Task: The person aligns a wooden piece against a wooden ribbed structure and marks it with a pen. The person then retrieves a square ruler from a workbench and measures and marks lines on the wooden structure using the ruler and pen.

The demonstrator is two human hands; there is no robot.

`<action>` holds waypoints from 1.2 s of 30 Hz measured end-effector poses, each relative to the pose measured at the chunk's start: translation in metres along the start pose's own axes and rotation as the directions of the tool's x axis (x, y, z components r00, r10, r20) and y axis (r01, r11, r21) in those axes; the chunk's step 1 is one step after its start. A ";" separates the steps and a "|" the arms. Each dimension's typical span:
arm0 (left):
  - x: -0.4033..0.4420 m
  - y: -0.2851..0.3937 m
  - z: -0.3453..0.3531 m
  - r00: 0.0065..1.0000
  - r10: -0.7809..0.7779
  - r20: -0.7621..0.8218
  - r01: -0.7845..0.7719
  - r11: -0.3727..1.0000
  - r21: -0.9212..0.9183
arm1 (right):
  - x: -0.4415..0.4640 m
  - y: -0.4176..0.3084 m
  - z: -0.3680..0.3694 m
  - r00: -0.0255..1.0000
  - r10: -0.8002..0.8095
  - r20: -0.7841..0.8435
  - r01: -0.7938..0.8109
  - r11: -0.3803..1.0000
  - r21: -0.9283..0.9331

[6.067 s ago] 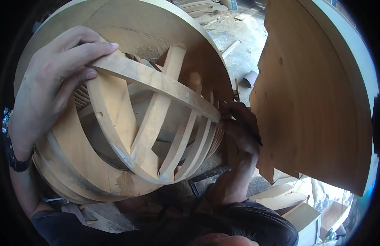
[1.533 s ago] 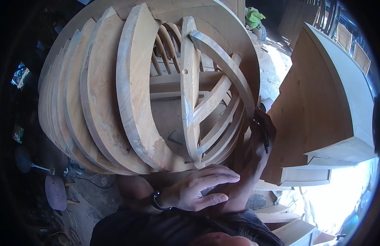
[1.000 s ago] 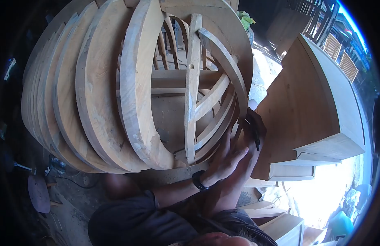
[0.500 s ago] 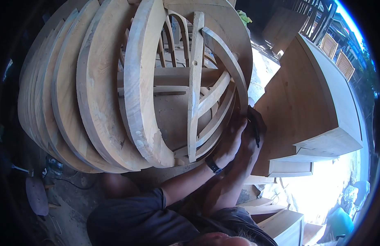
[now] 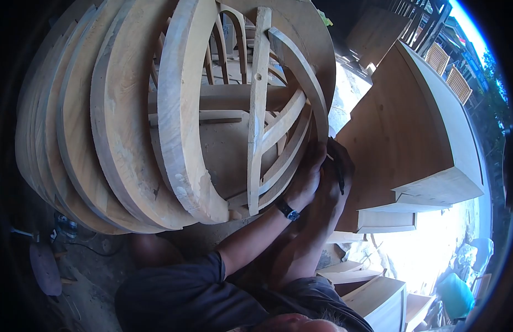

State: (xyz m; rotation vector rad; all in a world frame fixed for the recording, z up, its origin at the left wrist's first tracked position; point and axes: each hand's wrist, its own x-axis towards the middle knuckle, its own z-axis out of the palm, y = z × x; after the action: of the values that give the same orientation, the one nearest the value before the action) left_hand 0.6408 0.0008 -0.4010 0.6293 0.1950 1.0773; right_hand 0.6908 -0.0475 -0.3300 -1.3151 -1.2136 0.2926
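A curved wooden strip arches over the right side of a large ribbed wooden frame, its upper end against an upright bar with a small hole. My left hand, with a dark watch at the wrist, is closed around the strip's lower end. Beside it, my right hand is curled at the same end and holds a thin black pen that points downward. Shadow hides part of the fingers of both hands.
A large curved wooden panel piece stands close on the right. Wooden boxes lie at the lower right, near a teal object. A round-topped stool and a cable are at the lower left.
My left hand has moved from the strip's upper end, past the frame's lower edge, to its lower end beside my right hand. The view has shifted, showing more ribs.
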 end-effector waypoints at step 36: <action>-0.001 -0.001 0.001 0.973 0.214 0.089 -0.229 0.815 0.533 | 0.003 0.016 0.013 0.991 -0.003 -0.131 0.000 1.000 -0.023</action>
State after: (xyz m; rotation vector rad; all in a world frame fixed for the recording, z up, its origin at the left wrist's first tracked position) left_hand 0.6416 -0.0012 -0.4007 1.2011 0.4218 1.2468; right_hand 0.6891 -0.0328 -0.3443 -1.3327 -1.1102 0.1888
